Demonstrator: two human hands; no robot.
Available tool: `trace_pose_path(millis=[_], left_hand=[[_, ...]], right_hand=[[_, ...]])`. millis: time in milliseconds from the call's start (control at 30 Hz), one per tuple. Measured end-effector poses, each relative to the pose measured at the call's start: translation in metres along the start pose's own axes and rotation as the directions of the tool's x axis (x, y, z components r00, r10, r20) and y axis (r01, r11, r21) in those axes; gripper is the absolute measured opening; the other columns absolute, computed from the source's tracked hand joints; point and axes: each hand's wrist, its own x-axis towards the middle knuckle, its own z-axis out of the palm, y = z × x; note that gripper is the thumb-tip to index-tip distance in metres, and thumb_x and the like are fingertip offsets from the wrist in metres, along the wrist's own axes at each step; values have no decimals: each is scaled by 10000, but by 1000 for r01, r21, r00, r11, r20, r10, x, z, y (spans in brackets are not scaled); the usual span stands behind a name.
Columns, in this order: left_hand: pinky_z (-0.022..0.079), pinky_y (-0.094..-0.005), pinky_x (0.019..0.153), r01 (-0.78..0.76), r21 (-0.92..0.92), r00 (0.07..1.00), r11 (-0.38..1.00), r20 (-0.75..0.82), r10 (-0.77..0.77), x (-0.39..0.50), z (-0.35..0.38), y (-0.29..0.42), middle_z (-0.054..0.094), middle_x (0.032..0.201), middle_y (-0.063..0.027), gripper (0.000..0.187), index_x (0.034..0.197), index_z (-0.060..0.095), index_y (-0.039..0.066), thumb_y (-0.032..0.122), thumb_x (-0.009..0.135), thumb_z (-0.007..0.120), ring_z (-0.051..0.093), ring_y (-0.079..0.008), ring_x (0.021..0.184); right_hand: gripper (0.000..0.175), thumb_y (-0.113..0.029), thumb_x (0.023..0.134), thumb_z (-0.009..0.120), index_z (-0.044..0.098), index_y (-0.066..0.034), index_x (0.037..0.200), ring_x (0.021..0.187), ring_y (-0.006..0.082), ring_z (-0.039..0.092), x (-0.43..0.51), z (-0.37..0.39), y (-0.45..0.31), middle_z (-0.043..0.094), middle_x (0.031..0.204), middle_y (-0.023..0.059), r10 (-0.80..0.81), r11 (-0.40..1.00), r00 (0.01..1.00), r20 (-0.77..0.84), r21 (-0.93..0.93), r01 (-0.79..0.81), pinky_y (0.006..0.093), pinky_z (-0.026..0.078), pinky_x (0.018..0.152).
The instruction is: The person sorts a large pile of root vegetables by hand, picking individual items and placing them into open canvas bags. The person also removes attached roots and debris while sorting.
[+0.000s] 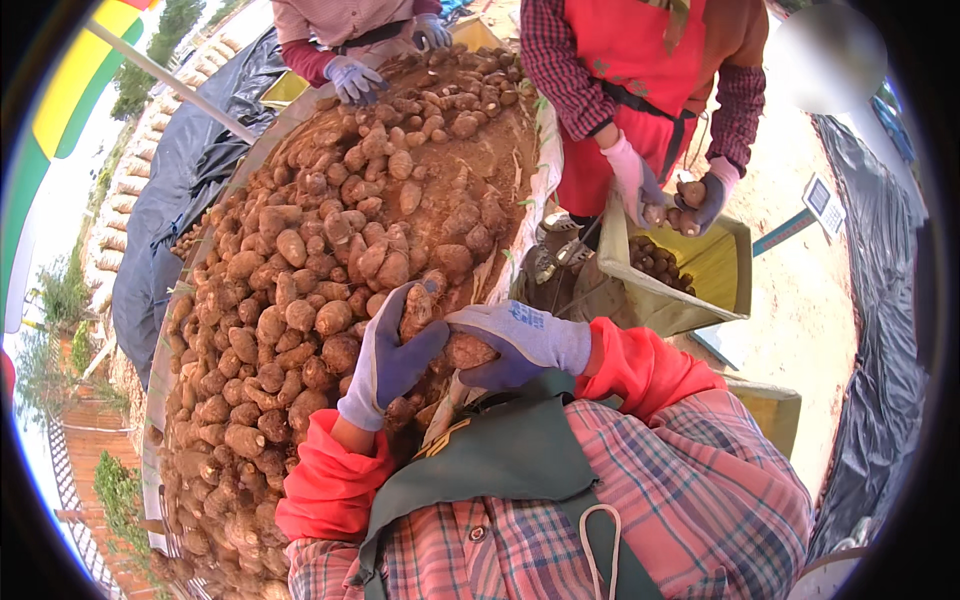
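My left hand, in a purple-coated work glove, is closed around a brown taro corm that points up between thumb and fingers. Close beside it, my right hand, gloved alike, grips another taro corm from above and the side. Both hands are just over the near edge of a large heap of taro corms with soil and roots on them. Where the two hands meet, the fingers partly hide both corms.
Across the heap, a co-worker's gloved hand rests by the corms. At the right, another person in a red apron holds several corms over a yellow-lined bin with corms inside. A scale display stands behind the bin. Black plastic sheeting lies farther right.
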Motion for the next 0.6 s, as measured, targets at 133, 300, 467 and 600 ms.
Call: trace_pose_path(millis=[133,300,467,600], left_hand=[[488,-366,995,-158,401,936,903,-231,266,7,-14,-13,656,1216,-172,543,1437,522,-19,86,942,720,623,-243,1122],[474,-361,988,-97,421,891,902,-368,267,22,-57,-39,614,1311,-152,467,1416,570,-6,124,984,690,605,-244,1115],[497,-288,800,-150,476,949,867,-176,261,20,-54,-67,662,1191,-81,339,1311,643,-12,116,997,669,596,-147,1014],[491,-275,782,-98,463,937,881,-255,238,16,-44,-56,674,1206,-71,331,1308,659,15,122,994,667,610,-149,996]], right_hand=[[578,-203,833,758,583,-76,1369,1120,401,629,-84,-5,4,616,1234,190,40,999,966,-254,8,-39,445,516,961],[510,-28,716,790,635,-45,1202,1012,136,586,-227,-28,-12,634,1115,47,401,876,584,-706,108,-470,301,496,923],[229,-98,845,780,680,-16,1034,888,94,564,-342,-20,-41,620,912,-23,646,610,172,-744,368,-701,271,494,806],[187,-129,815,806,707,-49,952,811,138,615,-390,8,-34,671,844,13,782,407,67,-620,426,-808,300,525,756]])
